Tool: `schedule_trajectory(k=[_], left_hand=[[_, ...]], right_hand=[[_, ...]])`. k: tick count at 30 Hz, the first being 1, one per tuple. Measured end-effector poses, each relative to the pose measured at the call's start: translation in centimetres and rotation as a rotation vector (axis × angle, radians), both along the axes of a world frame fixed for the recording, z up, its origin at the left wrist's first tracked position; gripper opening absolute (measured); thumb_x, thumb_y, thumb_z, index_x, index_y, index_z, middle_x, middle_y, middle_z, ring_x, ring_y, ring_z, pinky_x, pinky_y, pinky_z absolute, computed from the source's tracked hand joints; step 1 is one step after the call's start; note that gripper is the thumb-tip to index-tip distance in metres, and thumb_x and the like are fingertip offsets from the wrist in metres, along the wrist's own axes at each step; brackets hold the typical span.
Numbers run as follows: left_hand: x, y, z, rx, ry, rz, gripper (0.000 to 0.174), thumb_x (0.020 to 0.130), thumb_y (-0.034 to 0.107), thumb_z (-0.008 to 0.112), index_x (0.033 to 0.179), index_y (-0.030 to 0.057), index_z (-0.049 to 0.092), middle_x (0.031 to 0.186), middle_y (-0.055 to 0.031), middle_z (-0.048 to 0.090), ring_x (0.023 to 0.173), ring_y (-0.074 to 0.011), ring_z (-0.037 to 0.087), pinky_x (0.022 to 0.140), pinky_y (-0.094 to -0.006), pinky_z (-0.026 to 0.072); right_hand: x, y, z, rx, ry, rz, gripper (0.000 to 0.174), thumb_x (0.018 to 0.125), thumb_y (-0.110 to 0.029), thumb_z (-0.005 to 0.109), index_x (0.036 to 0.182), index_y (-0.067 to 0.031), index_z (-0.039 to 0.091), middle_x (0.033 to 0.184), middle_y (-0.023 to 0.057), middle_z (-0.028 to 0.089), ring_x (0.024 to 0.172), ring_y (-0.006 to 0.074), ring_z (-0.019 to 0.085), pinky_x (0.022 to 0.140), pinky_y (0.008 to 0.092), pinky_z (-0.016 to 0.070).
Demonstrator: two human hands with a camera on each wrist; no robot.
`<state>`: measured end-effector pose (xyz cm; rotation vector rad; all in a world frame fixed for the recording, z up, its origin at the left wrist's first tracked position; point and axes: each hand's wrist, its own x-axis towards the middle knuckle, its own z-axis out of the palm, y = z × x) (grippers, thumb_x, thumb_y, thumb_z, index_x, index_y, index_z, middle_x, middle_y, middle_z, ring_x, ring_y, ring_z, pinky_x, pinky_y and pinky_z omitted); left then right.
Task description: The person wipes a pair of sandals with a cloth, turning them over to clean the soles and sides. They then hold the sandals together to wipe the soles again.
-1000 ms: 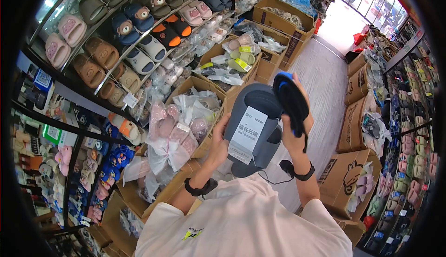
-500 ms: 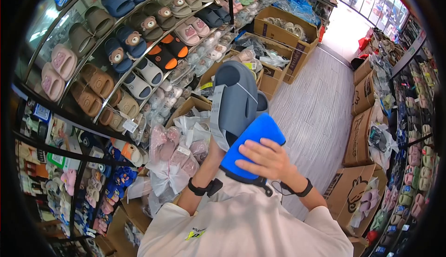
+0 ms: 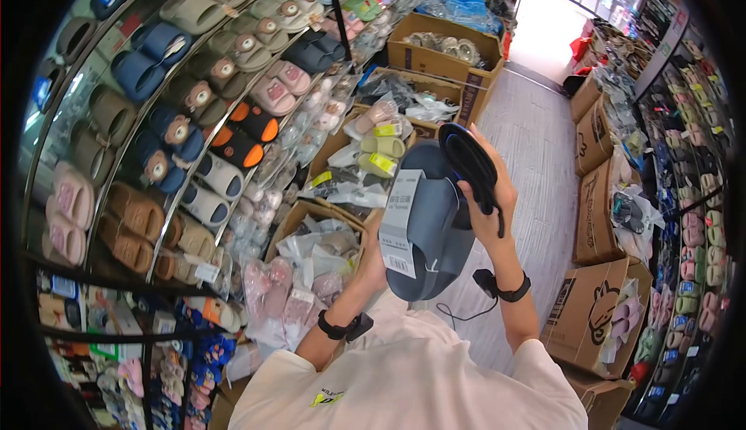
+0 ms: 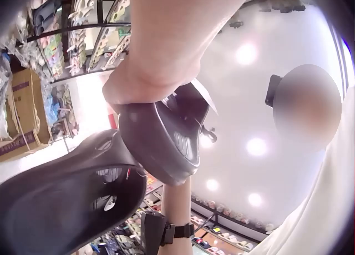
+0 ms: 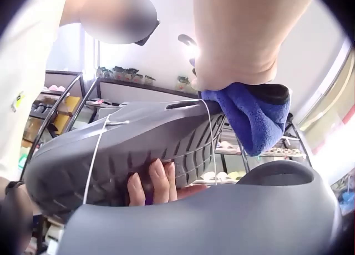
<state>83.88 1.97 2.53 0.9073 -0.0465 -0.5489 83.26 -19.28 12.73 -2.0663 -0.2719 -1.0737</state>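
Observation:
A pair of dark grey slide slippers [image 3: 431,235] with a white paper label [image 3: 400,216] is held up before the chest. My left hand [image 3: 376,253] grips the pair from the left side, and in the right wrist view its fingers [image 5: 159,180] curl against a ridged sole. Thin white strings loop around that slipper. My right hand [image 3: 493,201] holds a folded blue plush cloth with black edging [image 3: 468,167] at the slippers' far right end. The plush blue side [image 5: 249,119] hangs beside the slipper in the right wrist view.
Racks of slippers [image 3: 233,131] line the left side. Cardboard boxes [image 3: 447,53] of bagged slippers stand along the aisle, with more boxes [image 3: 594,313] at right. A grey plank floor [image 3: 528,134] leads to a bright doorway. A thin cable [image 3: 465,315] hangs near the right wristband.
The right hand swept the cloth down over the near end of the slippers, blue side showing, and is now back up at their far right end. The slippers turned and the head view shifted.

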Motion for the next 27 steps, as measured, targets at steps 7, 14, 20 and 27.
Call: schedule_trajectory(k=[7,14,20,27], left_hand=[[8.9,-4.3,1.2,-0.204,0.163,-0.192,0.046,0.11,0.034,0.037,0.145,0.0063,0.046,0.131,-0.0093,0.063,0.117,-0.0185,0.065,0.099,-0.0344,0.0545],[18.5,-6.4,-1.8,-0.316,0.199,-0.24,0.036,0.108,0.032,0.043,0.135,0.0095,0.052,0.124,-0.0068,0.064,0.109,-0.0189,0.066,0.093,-0.0354,0.0561],[20.9,-7.1,0.8,-0.128,0.087,-0.172,0.041,0.104,0.023,0.049,0.142,0.0056,0.047,0.122,-0.0077,0.062,0.108,-0.0152,0.064,0.091,-0.0306,0.0537],[23.4,-9.8,-0.1,-0.138,-0.218,-0.368,0.073,0.097,0.007,0.051,0.161,-0.0001,0.018,0.159,-0.0147,0.037,0.144,-0.0222,0.039,0.118,-0.0342,0.0311]], right_hand=[[3.5,-0.9,4.2,-0.504,0.011,-0.131,0.059,0.085,-0.038,0.076,0.132,-0.0053,0.067,0.14,0.0176,0.061,0.133,0.0368,0.056,0.112,0.0498,0.0404],[5.3,1.2,0.2,-0.606,0.069,0.032,0.051,0.085,-0.041,0.074,0.125,-0.0089,0.071,0.137,0.0168,0.064,0.131,0.0342,0.059,0.111,0.048,0.0418],[8.8,-0.7,-2.6,-0.462,-0.039,-0.126,0.054,0.086,-0.043,0.075,0.123,-0.0049,0.07,0.134,0.0255,0.063,0.126,0.0403,0.061,0.108,0.0509,0.0445],[12.2,-4.1,-0.6,-0.076,0.061,-0.349,0.063,0.1,-0.047,0.061,0.138,0.0025,0.058,0.151,0.0275,0.048,0.138,0.0439,0.049,0.116,0.05,0.0363]])
